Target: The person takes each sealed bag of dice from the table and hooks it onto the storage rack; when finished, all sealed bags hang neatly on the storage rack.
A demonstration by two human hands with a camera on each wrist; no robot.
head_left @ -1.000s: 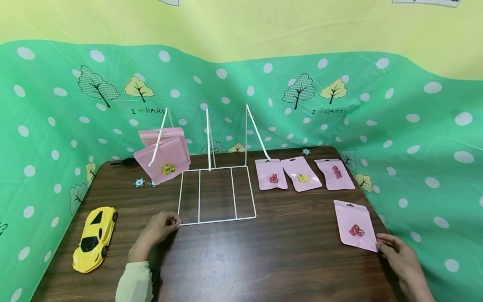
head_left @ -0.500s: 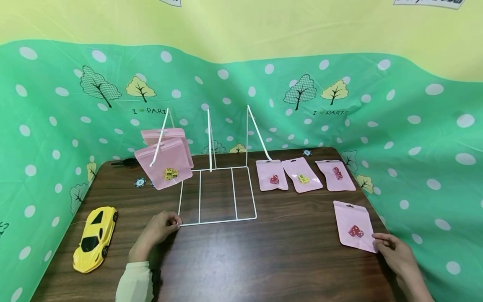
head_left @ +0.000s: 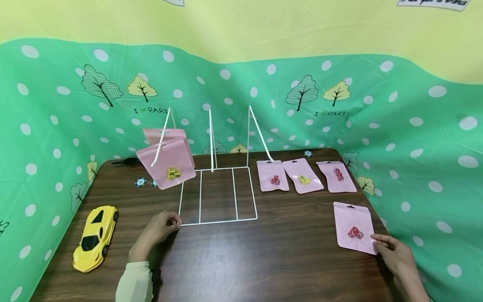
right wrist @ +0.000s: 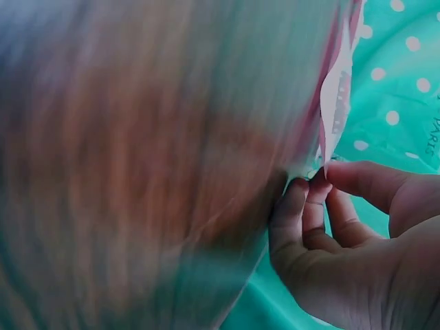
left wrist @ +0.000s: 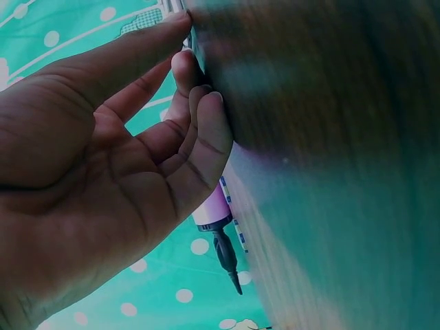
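Observation:
My left hand [head_left: 161, 226] pinches the front left corner of a white wire rack [head_left: 219, 222]; in the left wrist view thumb and forefinger meet at it, other fingers curled. At the table's right edge, my right hand [head_left: 396, 253] pinches the lower right edge of a pink zip pouch [head_left: 352, 216] with red dice [head_left: 355, 233] showing through it. The right wrist view has this pouch edge-on, between thumb and fingertips. A pink pouch with yellow dice [head_left: 174, 173] hangs on the rack's left arm [head_left: 162, 136], in front of a second pink pouch [head_left: 173, 133].
Three pink pouches [head_left: 272, 172] lie in a row right of the rack. A yellow toy car [head_left: 95, 239] is at the left. Poker chips [head_left: 141, 181] and a black item [head_left: 130, 161] lie toward the back. A green patterned cloth [head_left: 226, 92] surrounds the table.
The hanging pouches have swung slightly right. My right fingers have shifted a little left onto the edge of the pouch. My left hand has stayed at the rack's corner.

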